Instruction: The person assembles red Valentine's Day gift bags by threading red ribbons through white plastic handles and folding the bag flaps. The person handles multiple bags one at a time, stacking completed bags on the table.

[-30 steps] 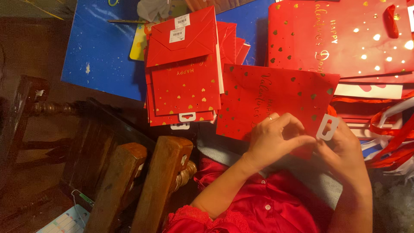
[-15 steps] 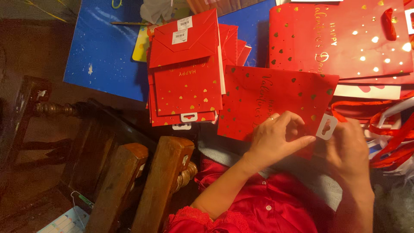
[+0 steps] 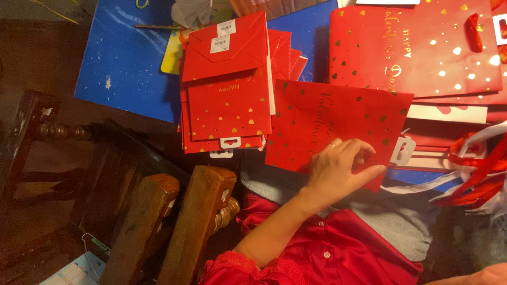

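Head view, looking down. The left hand (image 3: 338, 169) lies palm down, fingers spread and slightly curled, on the lower edge of a flat red gift bag (image 3: 338, 124) dotted with gold hearts; it presses on the bag rather than clasping it, and a ring shows on one finger. A white hang tab (image 3: 403, 150) juts from the bag's right edge, just beside the fingertips. The bag lies partly on a blue sheet (image 3: 127, 58) and partly over the person's lap, between a stack of folded red bags (image 3: 227, 100) at its left and a larger red bag (image 3: 417, 47) above right, whose lower edge it overlaps. Red and white ribbons (image 3: 475, 169) lie well to the right. Of the right hand only a sliver of skin at the lower right corner shows; its grip cannot be told. A dark wooden chair (image 3: 174, 221) stands at lower left
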Action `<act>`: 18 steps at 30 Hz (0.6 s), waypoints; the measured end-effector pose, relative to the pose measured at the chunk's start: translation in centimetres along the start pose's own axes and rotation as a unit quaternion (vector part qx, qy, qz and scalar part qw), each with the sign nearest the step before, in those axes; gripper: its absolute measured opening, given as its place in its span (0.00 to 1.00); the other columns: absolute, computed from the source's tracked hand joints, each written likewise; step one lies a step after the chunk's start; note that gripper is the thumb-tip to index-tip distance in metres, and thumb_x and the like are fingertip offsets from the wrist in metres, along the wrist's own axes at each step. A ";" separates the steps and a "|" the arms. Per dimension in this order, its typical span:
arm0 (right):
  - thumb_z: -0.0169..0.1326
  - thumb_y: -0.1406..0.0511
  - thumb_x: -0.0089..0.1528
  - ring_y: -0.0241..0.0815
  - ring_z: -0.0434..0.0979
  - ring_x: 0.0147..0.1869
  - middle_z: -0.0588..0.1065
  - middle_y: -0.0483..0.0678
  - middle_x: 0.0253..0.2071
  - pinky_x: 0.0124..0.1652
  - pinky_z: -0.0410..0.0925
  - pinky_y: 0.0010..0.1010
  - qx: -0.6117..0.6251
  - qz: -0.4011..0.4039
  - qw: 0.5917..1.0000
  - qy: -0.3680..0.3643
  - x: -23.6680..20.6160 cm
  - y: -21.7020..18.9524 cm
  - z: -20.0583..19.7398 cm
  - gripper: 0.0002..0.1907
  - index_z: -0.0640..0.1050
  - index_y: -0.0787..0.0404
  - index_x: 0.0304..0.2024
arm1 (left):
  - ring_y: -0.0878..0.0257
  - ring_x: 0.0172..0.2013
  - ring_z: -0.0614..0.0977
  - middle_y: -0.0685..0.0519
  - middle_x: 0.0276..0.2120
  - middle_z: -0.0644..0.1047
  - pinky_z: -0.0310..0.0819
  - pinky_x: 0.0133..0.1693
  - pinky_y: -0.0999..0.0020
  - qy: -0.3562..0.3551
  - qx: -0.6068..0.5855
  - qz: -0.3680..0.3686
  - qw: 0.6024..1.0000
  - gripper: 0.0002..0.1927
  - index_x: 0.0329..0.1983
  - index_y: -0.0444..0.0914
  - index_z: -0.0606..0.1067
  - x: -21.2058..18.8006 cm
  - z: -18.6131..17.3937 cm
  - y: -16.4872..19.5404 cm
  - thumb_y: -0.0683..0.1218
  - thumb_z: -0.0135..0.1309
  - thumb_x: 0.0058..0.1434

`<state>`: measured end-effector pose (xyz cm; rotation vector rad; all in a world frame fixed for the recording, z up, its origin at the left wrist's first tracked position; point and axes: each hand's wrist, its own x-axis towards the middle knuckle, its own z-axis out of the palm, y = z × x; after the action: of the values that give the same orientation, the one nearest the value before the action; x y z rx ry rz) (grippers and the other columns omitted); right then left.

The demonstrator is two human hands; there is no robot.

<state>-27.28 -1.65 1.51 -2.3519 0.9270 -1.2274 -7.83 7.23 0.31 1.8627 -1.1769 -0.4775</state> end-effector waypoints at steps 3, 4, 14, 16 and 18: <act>0.52 0.73 0.74 0.46 0.73 0.49 0.73 0.55 0.49 0.44 0.66 0.34 0.017 0.029 0.999 0.006 1.1 -0.1 0.2 0.11 0.75 0.61 0.58 | 0.63 0.36 0.78 0.60 0.31 0.77 0.73 0.40 0.64 0.001 0.003 0.014 1.000 0.17 0.44 0.45 0.76 0.1 0.0 -0.1 0.57 0.63 0.59; 0.51 0.72 0.74 0.46 0.73 0.48 0.73 0.55 0.49 0.43 0.66 0.33 0.035 0.060 0.998 0.006 2.2 0.2 0.7 0.11 0.75 0.61 0.59 | 0.62 0.36 0.78 0.60 0.31 0.77 0.72 0.40 0.64 0.003 0.006 0.016 1.000 0.17 0.44 0.45 0.76 0.0 0.0 -0.1 0.57 0.63 0.59; 0.47 0.70 0.77 0.37 0.75 0.43 0.76 0.51 0.50 0.34 0.67 0.29 0.140 0.253 0.956 -0.047 8.0 2.5 3.8 0.16 0.73 0.58 0.67 | 0.59 0.39 0.77 0.58 0.34 0.76 0.73 0.40 0.61 -0.025 0.024 0.004 0.999 0.31 0.55 0.44 0.73 -0.1 -0.3 0.6 0.60 0.66 0.51; 0.52 0.75 0.75 0.45 0.75 0.51 0.76 0.54 0.54 0.49 0.70 0.34 0.030 0.075 0.994 -0.079 7.2 1.8 3.3 0.12 0.74 0.62 0.61 | 0.54 0.43 0.75 0.51 0.40 0.73 0.72 0.43 0.58 -0.031 0.099 0.061 0.993 0.40 0.63 0.43 0.70 -0.7 -0.3 1.1 0.59 0.68 0.48; 0.55 0.77 0.72 0.50 0.74 0.58 0.76 0.54 0.57 0.59 0.70 0.37 -0.032 -0.010 0.993 -0.116 6.5 1.2 3.0 0.13 0.76 0.63 0.58 | 0.52 0.47 0.74 0.49 0.45 0.71 0.72 0.46 0.57 -0.031 0.167 0.098 0.981 0.45 0.69 0.43 0.68 -1.6 0.0 1.5 0.57 0.67 0.47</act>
<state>-22.61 -7.00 3.09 -2.4928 0.8796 -0.9177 -9.37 8.32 1.39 1.9952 -1.5412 -0.2391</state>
